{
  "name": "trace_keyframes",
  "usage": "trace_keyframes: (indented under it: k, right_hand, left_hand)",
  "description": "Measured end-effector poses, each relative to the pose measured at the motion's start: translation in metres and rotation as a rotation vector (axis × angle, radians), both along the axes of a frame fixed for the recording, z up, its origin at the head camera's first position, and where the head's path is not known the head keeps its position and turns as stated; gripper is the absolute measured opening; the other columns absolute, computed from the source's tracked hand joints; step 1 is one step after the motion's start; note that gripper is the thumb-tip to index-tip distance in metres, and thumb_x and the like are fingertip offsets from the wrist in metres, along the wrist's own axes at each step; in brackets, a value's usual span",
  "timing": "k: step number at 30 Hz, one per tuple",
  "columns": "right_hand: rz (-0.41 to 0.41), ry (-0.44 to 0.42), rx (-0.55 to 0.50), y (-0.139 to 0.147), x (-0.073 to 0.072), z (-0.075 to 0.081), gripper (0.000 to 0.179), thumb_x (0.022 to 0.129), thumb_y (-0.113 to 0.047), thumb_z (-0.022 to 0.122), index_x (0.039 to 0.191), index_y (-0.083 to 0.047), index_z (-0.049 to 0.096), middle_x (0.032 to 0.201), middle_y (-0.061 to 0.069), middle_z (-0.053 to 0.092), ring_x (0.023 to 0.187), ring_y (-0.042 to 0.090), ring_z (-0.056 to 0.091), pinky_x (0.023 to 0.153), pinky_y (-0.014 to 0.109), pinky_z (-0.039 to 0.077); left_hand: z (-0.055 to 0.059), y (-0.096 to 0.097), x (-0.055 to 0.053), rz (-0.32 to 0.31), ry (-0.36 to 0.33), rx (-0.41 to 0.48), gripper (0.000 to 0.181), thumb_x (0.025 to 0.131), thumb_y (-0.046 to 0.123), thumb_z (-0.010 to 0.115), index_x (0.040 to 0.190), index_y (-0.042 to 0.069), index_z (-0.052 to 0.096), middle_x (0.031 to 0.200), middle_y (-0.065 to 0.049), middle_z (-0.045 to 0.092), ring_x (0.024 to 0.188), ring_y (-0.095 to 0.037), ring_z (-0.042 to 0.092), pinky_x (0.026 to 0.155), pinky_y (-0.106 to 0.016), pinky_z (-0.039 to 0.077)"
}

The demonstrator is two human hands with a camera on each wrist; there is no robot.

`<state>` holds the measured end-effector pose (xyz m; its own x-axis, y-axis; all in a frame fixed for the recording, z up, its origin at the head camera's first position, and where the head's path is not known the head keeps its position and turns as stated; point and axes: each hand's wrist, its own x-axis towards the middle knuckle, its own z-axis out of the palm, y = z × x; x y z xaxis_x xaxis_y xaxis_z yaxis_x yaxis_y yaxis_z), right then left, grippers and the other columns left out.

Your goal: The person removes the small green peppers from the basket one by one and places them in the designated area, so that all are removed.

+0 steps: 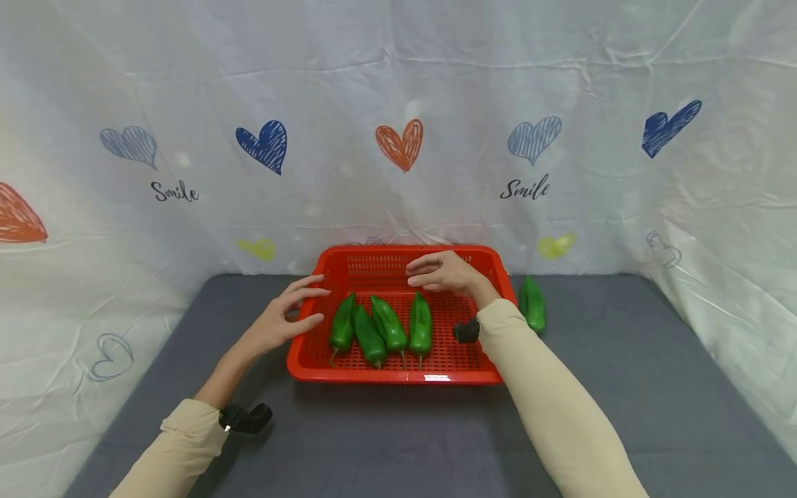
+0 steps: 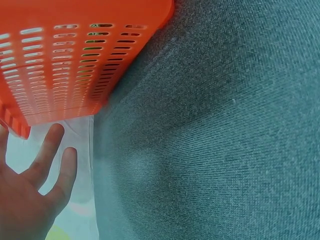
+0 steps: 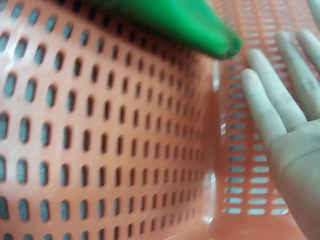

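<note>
Several green peppers lie side by side in a red plastic basket (image 1: 398, 377), toward its left and middle; the rightmost is a long pepper (image 1: 420, 325). My left hand (image 1: 280, 319) is at the basket's left rim, fingers spread and holding nothing. In the left wrist view that hand (image 2: 25, 195) shows beside the slotted outer wall (image 2: 65, 65). Over the right part of the basket hovers my right hand (image 1: 445, 272), fingers extended with nothing between them. The right wrist view has this hand (image 3: 295, 125) near one pepper's tip (image 3: 220, 42).
One more green pepper (image 1: 533, 304) lies on the grey tabletop (image 1: 398, 443), just outside the basket's right side and partly behind the right forearm. A white cloth (image 1: 336, 69) printed with hearts hangs behind the table and along its sides.
</note>
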<state>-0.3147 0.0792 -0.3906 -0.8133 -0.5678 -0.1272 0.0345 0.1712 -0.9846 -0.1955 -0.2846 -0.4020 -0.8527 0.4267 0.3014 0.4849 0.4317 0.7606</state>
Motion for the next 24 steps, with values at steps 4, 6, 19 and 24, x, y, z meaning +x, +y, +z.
trace_keyframes:
  k: [4,6,19,24]
  right_hand:
    - [0.008,-0.018,0.017,-0.001,0.001,-0.005,0.045,0.093,-0.006,0.076,0.135,0.004,0.062,0.133,0.021,0.063,0.116,0.025,0.064,0.099,0.048,0.047]
    - [0.019,-0.023,0.03,0.0,0.002,-0.006,0.046,0.093,-0.005,0.075,0.136,0.005,0.061,0.134,0.021,0.062,0.116,0.027,0.064,0.1,0.049,0.047]
    - [0.065,-0.028,0.155,-0.001,0.001,-0.022,0.046,0.087,0.001,0.079,0.131,0.007,0.064,0.125,0.019,0.067,0.111,0.026,0.066,0.089,0.037,0.054]
    - [0.061,0.008,0.198,-0.001,0.002,-0.024,0.041,0.086,-0.001,0.081,0.124,0.006,0.068,0.12,0.016,0.069,0.106,0.025,0.068,0.087,0.037,0.055]
  left_hand:
    - [-0.002,-0.001,0.0,0.0,0.006,-0.003,0.043,0.097,0.006,0.069,0.139,0.002,0.06,0.16,-0.01,0.032,0.132,-0.034,0.04,0.091,-0.059,0.042]
    - [-0.003,-0.002,-0.001,0.002,0.005,-0.005,0.043,0.097,0.007,0.069,0.139,0.002,0.06,0.16,-0.009,0.032,0.132,-0.033,0.039,0.091,-0.059,0.042]
    - [-0.002,-0.002,-0.002,0.001,-0.004,0.001,0.044,0.096,0.006,0.069,0.139,0.004,0.06,0.16,-0.009,0.033,0.135,-0.033,0.038,0.094,-0.063,0.041]
    - [-0.003,-0.002,-0.001,-0.002,0.006,0.001,0.044,0.096,0.006,0.069,0.139,0.004,0.06,0.16,-0.01,0.033,0.135,-0.033,0.037,0.094,-0.063,0.041]
